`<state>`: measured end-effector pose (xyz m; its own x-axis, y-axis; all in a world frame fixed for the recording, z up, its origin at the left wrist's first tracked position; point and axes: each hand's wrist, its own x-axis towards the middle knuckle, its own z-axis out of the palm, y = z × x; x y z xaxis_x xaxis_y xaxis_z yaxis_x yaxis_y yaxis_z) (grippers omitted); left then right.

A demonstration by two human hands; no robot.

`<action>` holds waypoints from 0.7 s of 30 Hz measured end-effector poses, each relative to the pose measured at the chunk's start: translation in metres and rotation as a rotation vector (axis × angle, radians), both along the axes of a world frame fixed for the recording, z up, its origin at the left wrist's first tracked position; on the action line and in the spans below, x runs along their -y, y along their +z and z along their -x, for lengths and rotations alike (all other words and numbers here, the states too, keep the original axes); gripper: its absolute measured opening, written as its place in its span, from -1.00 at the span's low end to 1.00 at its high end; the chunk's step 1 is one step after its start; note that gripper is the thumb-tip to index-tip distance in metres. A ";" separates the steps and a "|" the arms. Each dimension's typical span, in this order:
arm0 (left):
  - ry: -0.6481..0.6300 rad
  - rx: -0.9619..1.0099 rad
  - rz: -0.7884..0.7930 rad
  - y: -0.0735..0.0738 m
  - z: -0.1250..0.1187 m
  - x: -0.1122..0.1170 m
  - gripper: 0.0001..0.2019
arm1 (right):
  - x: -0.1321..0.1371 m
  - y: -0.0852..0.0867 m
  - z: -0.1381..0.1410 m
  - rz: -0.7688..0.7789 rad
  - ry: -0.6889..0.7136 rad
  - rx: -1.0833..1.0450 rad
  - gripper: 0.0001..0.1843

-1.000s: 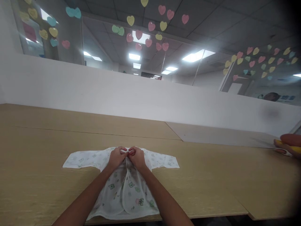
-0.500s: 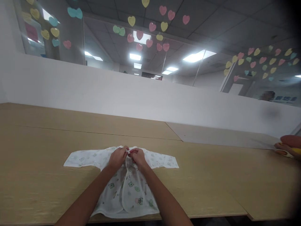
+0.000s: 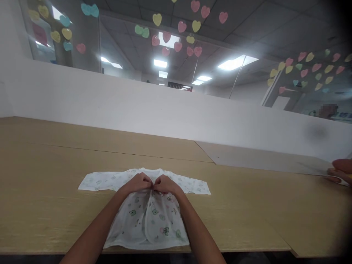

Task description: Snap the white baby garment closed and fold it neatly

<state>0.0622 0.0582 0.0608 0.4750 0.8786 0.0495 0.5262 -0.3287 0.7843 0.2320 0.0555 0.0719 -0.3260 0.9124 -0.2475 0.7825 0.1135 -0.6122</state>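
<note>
A small white baby shirt [image 3: 150, 220] with little printed animals lies flat on the wooden table [image 3: 55, 165], sleeves spread left and right. My left hand [image 3: 137, 182] and my right hand [image 3: 165, 184] meet over its chest, just below the neckline. Both hands have their fingers curled and pinched on the front opening of the shirt, knuckles almost touching. What sits between the fingertips is too small to make out. The shirt's lower hem lies near the table's front edge.
A white partition wall [image 3: 165, 110] runs along the back of the table. Another person's hand [image 3: 339, 170] shows at the far right edge. A grey sheet [image 3: 261, 159] lies on the table at the back right. Paper hearts hang on glass above.
My hands have slid a little toward me, from the neckline down to the chest of the shirt. The collar now lies uncovered. The other person's hand has drawn back to the right.
</note>
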 end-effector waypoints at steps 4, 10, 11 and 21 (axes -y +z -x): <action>-0.060 -0.060 -0.008 0.003 0.003 0.002 -0.77 | 0.002 0.008 -0.003 0.086 0.019 -0.048 -0.85; -0.127 0.068 0.065 0.006 0.006 0.000 -0.83 | 0.001 0.012 -0.009 0.198 0.025 -0.191 -0.87; -0.131 0.103 0.097 0.006 0.006 0.000 -0.82 | 0.000 0.012 -0.010 0.214 0.032 -0.212 -0.86; -0.067 0.224 0.201 0.006 0.007 0.000 -0.82 | -0.001 0.008 -0.012 0.182 0.054 -0.254 -0.86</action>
<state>0.0549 0.0581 0.0672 0.5294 0.8483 -0.0121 0.3154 -0.1835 0.9310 0.2436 0.0563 0.0802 -0.4451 0.8401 -0.3099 0.5980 0.0213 -0.8012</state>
